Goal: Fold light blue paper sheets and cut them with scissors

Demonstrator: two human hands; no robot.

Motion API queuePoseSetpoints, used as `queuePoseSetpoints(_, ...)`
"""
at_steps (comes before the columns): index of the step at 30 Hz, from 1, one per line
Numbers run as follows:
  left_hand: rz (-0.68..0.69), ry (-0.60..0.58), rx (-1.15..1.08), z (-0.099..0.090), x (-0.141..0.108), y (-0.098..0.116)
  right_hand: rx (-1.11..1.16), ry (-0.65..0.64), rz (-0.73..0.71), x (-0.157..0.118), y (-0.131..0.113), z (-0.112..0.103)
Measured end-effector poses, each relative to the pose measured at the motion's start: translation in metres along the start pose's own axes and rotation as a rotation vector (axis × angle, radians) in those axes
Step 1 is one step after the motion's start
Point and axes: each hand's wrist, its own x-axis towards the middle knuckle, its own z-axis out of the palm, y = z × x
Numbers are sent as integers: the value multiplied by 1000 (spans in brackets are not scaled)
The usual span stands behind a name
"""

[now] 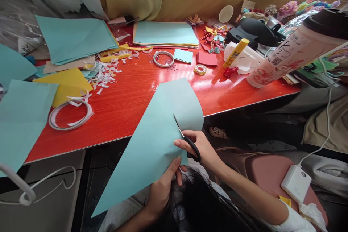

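A large light-blue sheet of paper (pixel 152 134) spans from the red table's edge down toward my lap. My left hand (pixel 164 185) pinches its lower edge, thumb on top and fingers partly hidden beneath. In my right hand (pixel 201 148) is a pair of black-handled scissors (pixel 193 148), thumb and fingers at the loops. The scissors' blades point away from me and lie along a cut in the sheet, with the right part of the paper curving off to the side. One blade shows above the paper; the other is hidden.
On the red table (pixel 125 98) lie a roll of white tape (pixel 71 115), white paper scraps (pixel 106 72), stacked blue sheets (pixel 78 38), a yellow glue stick (pixel 236 53) and a tall tumbler (pixel 288 50). A white power bank (pixel 296 183) rests on a pink stool (pixel 268 172) at right.
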Motion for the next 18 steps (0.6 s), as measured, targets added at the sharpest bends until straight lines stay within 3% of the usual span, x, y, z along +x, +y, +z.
queuePoseSetpoints(18, 6, -15, -1, -1, 0, 3, -28, 23, -11, 8, -12, 1)
